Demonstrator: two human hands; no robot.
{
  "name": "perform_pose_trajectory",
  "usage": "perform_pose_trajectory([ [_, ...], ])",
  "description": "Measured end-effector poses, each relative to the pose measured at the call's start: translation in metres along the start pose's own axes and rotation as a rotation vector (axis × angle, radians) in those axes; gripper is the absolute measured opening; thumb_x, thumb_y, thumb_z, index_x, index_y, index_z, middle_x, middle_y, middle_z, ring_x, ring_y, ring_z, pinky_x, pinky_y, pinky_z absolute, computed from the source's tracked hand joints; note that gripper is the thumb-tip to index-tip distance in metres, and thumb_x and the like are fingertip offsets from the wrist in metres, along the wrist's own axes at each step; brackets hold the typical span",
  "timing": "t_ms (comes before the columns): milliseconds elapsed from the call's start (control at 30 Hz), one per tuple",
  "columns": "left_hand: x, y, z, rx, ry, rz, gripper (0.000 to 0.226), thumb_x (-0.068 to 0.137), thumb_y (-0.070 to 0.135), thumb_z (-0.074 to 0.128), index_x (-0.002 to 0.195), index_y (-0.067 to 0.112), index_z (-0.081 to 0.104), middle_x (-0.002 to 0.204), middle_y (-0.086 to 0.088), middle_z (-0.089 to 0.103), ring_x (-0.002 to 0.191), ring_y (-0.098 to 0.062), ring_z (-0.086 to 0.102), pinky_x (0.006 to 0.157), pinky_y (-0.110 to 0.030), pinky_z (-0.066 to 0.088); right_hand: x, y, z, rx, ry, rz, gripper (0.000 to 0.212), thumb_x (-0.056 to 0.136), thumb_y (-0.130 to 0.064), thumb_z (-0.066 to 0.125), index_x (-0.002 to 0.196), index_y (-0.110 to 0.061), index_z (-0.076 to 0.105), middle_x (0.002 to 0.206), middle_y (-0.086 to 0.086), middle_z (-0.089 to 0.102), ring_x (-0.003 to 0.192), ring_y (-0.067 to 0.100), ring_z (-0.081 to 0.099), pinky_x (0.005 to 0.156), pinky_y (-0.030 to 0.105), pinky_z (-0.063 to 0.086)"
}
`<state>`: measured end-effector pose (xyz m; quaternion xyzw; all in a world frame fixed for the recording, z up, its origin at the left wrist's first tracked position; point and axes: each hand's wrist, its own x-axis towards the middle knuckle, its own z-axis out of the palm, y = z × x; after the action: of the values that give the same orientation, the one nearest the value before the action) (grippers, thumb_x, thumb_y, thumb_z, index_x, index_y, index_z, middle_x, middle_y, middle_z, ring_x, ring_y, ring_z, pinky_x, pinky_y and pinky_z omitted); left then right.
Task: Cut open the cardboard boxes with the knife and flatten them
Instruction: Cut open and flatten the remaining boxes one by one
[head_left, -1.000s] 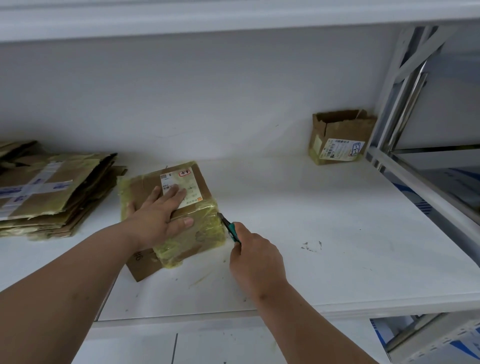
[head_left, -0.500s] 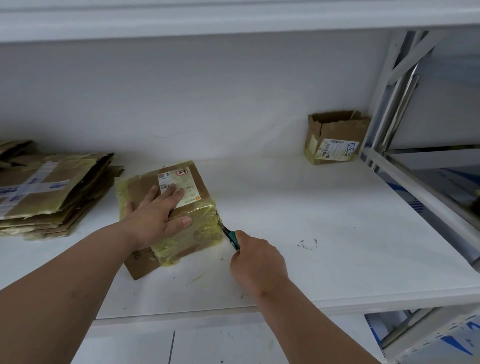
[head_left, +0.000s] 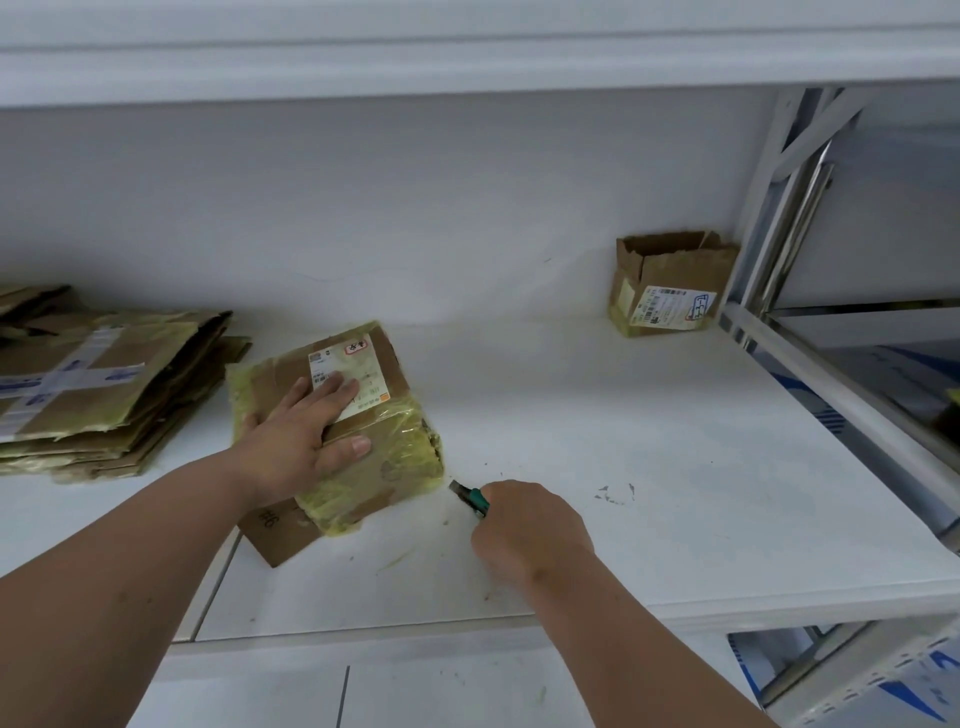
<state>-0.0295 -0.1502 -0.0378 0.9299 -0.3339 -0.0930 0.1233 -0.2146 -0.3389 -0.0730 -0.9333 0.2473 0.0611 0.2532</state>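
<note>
A brown cardboard box (head_left: 379, 467) wrapped in yellowish tape lies on the white shelf (head_left: 649, 493), with a white label on its top. My left hand (head_left: 306, 436) presses flat on the box top, fingers spread over the label. My right hand (head_left: 530, 535) grips a green-handled utility knife (head_left: 471, 499). The knife's tip points at the box's lower right corner, a small gap from it. A second box (head_left: 670, 283), small and open at the top, stands at the back right of the shelf.
A stack of flattened cardboard boxes (head_left: 98, 384) lies at the left of the shelf. A white wall rises behind and another shelf board runs overhead. Metal rack uprights (head_left: 795, 208) stand at the right. The shelf's front edge runs below my right forearm.
My right hand has drawn the knife down along the box's right side and off its lower corner. The left hand stays pressed on the box top.
</note>
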Motion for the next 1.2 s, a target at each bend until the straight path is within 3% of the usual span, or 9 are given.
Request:
perform_pose_trajectory([
  [67,-0.003,-0.001,-0.003,0.023,-0.025,0.035,0.089,0.076,0.078,0.034,0.153,0.044,0.006,0.158,0.024,-0.007,0.148,-0.01,-0.014,0.118,-0.058,-0.001,0.002,0.006,-0.002,0.09,0.077,0.032,0.019,0.076,-0.007,0.04,0.081,-0.023,0.049,0.078,-0.004,0.057,0.066,0.016,0.052,0.056,0.028,0.041],
  [167,-0.006,-0.005,-0.011,0.035,-0.079,0.069,0.084,0.08,0.076,0.043,0.152,0.047,0.01,0.152,0.03,-0.007,0.147,-0.005,-0.013,0.118,-0.056,-0.006,0.011,0.015,-0.003,0.114,0.213,0.056,0.037,0.083,-0.01,0.037,0.111,-0.027,0.053,0.086,-0.002,0.056,0.074,0.021,0.056,0.06,0.03,0.046],
  [333,-0.008,-0.001,-0.034,0.091,-0.17,0.035,0.077,0.086,0.055,0.061,0.15,0.046,0.019,0.15,0.034,0.002,0.148,-0.004,0.004,0.121,-0.051,0.005,0.018,0.014,-0.003,-0.062,0.158,0.069,0.062,0.088,-0.01,0.036,0.146,-0.031,0.032,0.101,0.001,0.036,0.09,0.024,0.044,0.077,0.034,0.043],
  [500,-0.013,0.005,-0.049,0.095,-0.159,-0.042,0.069,0.091,0.018,0.062,0.151,0.033,0.031,0.158,0.022,0.018,0.146,-0.009,0.023,0.116,-0.027,0.021,0.022,0.008,0.002,-0.06,0.153,0.013,0.061,0.092,-0.012,0.036,0.149,-0.032,0.028,0.1,0.001,0.038,0.09,0.023,0.048,0.079,0.033,0.043],
  [633,-0.012,0.02,-0.038,0.012,-0.014,-0.18,0.087,0.079,0.071,0.056,0.151,0.029,0.03,0.156,0.001,0.031,0.138,-0.023,0.038,0.113,-0.039,0.034,0.028,-0.006,0.004,0.076,0.107,-0.049,0.053,0.098,-0.013,0.035,0.148,-0.029,0.032,0.106,0.003,0.049,0.09,0.023,0.053,0.069,0.032,0.043],
  [733,-0.011,0.034,-0.022,0.178,-0.002,-0.218,0.104,0.067,0.094,0.036,0.153,0.039,0.017,0.161,0.0,0.015,0.147,-0.03,0.015,0.117,-0.048,0.024,0.029,-0.018,0.008,0.135,0.063,-0.091,0.048,0.098,-0.013,0.035,0.144,-0.026,0.039,0.112,0.005,0.059,0.096,0.023,0.058,0.074,0.033,0.048],
  [867,-0.012,0.036,-0.028,0.117,-0.021,-0.203,0.088,0.078,0.078,0.049,0.153,0.039,0.023,0.16,0.003,0.014,0.146,-0.03,0.014,0.116,-0.048,0.025,0.028,-0.031,0.011,0.436,-0.041,-0.069,0.044,0.097,-0.012,0.035,0.137,-0.026,0.046,0.101,0.006,0.064,0.086,0.024,0.066,0.079,0.039,0.057],
  [967,-0.018,0.024,-0.033,0.045,-0.048,-0.163,0.082,0.081,0.071,0.056,0.151,0.041,0.026,0.157,0.005,0.018,0.144,-0.025,0.022,0.116,-0.045,0.026,0.028,-0.042,0.007,0.688,-0.115,-0.02,0.054,0.097,-0.007,0.034,0.144,-0.032,0.041,0.095,0.008,0.067,0.069,0.018,0.064,0.065,0.028,0.055],
  [1200,-0.027,0.007,-0.04,-0.12,-0.025,-0.127,0.074,0.086,0.055,0.063,0.15,0.038,0.032,0.154,0.009,0.022,0.134,-0.015,0.037,0.108,-0.027,0.029,0.035,-0.06,0.009,0.872,-0.143,0.008,0.057,0.095,-0.003,0.035,0.138,-0.037,0.049,0.086,0.014,0.07,0.056,0.018,0.063,0.053,0.027,0.052],
])
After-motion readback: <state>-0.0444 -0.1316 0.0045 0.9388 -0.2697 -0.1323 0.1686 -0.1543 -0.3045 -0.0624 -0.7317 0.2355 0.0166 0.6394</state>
